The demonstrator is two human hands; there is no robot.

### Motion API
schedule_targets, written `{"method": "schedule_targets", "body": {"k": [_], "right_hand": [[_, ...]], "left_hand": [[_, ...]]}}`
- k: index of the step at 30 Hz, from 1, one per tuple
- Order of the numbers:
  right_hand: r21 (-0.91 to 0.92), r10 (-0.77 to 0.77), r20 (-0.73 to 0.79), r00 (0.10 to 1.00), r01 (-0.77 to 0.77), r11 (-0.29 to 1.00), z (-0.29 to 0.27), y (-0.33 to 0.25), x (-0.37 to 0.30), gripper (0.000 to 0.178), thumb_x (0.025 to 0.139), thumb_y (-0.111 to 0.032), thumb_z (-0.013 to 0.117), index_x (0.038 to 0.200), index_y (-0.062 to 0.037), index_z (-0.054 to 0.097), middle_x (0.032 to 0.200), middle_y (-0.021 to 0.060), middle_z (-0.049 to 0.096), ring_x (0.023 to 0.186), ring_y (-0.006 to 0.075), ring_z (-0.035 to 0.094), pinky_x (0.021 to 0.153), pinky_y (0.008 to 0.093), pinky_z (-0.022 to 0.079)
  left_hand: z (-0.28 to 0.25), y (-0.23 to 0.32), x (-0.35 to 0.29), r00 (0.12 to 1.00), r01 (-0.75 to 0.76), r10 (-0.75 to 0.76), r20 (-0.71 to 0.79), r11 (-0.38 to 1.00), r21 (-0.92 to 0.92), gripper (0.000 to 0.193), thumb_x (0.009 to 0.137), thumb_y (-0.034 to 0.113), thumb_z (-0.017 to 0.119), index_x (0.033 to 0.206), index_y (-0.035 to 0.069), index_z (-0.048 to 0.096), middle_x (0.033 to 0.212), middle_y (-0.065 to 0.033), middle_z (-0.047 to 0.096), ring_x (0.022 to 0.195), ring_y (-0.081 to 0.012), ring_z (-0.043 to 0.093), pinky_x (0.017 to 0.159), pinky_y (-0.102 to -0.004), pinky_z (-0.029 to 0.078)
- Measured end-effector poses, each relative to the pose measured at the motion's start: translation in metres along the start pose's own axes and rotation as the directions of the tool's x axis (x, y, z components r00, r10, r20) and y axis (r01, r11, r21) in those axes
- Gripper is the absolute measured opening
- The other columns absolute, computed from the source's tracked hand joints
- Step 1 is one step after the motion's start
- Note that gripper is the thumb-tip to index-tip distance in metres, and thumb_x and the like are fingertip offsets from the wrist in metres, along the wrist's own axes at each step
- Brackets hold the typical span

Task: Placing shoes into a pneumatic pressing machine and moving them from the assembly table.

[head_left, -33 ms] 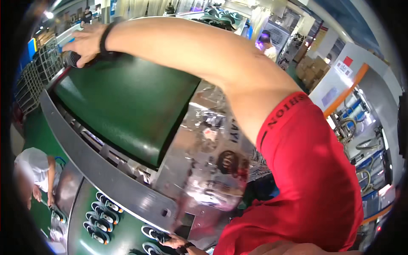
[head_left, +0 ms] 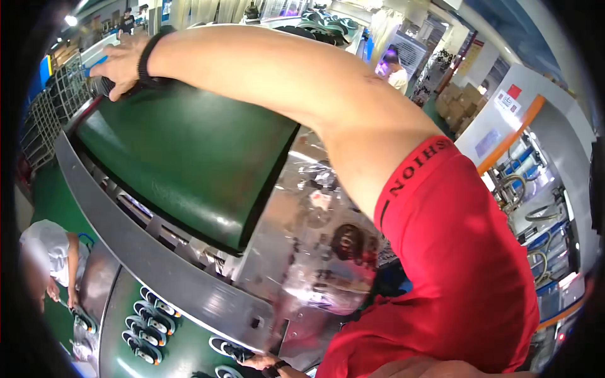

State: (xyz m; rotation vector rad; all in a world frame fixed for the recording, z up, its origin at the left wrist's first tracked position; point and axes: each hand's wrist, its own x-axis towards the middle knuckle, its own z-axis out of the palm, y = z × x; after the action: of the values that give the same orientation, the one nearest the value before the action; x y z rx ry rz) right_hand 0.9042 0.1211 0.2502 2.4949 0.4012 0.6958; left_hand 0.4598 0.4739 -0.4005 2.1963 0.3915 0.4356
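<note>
My right arm, in a red sleeve with a dark band at the wrist, stretches across the view to the upper left. There my right hand (head_left: 121,66) curls over a dark, rounded, ridged thing (head_left: 104,86) beside the far end of a green conveyor belt (head_left: 183,160). A bit of blue shows by its fingers; what that is I cannot make out. My left hand is out of view. At the lower edge a small, distant hand (head_left: 255,362) with a dark wristband holds a dark and white shoe (head_left: 228,348); it looks like another person's.
A curved metal rail (head_left: 157,258) borders the belt. Clear plastic wrap (head_left: 328,271) covers the near end. Below runs a lower belt with several shoes (head_left: 148,327); a person in white (head_left: 53,249) handles one. Wire racks (head_left: 47,126) stand left, a machine (head_left: 535,183) right.
The view has shifted slightly. My right hand stays on the dark thing, and the lower hand keeps its shoe.
</note>
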Motion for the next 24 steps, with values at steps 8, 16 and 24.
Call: {"method": "schedule_targets", "body": {"k": [8, 16, 24], "right_hand": [[0.158, 0.065, 0.017, 0.998, -0.066, 0.985, 0.026, 0.012, -0.015, 0.062, 0.069, -0.064, 0.066, 0.093, -0.0076, 0.074, 0.104, 0.0158, 0.069, 0.102, 0.0306, 0.065, 0.083, 0.0443, 0.053], [0.447, 0.494, 0.056, 0.868, -0.464, 0.765, 0.025, 0.049, -0.102, 0.041, 0.064, -0.033, 0.075, 0.092, -0.0033, 0.07, 0.09, 0.0191, 0.069, 0.09, 0.0325, 0.069, 0.08, 0.0405, 0.055], [0.926, 0.615, 0.026, 0.788, -0.252, 0.283, -0.16, 0.113, -0.292, 0.028, 0.068, -0.02, 0.068, 0.086, 0.0006, 0.074, 0.069, 0.0152, 0.068, 0.061, 0.0205, 0.065, 0.061, 0.0328, 0.052]], "left_hand": [[-0.026, 0.069, 0.017, 0.918, 0.364, -0.325, 0.225, 0.917, -0.16, 0.048, 0.088, 0.017, 0.068, 0.121, -0.007, 0.041, 0.1, -0.0209, 0.056, 0.086, -0.0327, 0.057, 0.08, -0.0454, 0.049], [-0.019, -0.002, 0.014, 0.983, -0.063, 0.083, 0.164, 0.991, -0.122, 0.055, 0.088, 0.019, 0.069, 0.128, -0.006, 0.041, 0.115, -0.0242, 0.059, 0.1, -0.0336, 0.06, 0.089, -0.0442, 0.05], [-0.066, 0.18, -0.036, 0.908, -0.14, 0.195, 0.372, 0.975, -0.17, 0.045, 0.09, 0.022, 0.067, 0.121, -0.007, 0.053, 0.11, -0.0218, 0.063, 0.103, -0.0304, 0.061, 0.09, -0.0414, 0.051]]}}
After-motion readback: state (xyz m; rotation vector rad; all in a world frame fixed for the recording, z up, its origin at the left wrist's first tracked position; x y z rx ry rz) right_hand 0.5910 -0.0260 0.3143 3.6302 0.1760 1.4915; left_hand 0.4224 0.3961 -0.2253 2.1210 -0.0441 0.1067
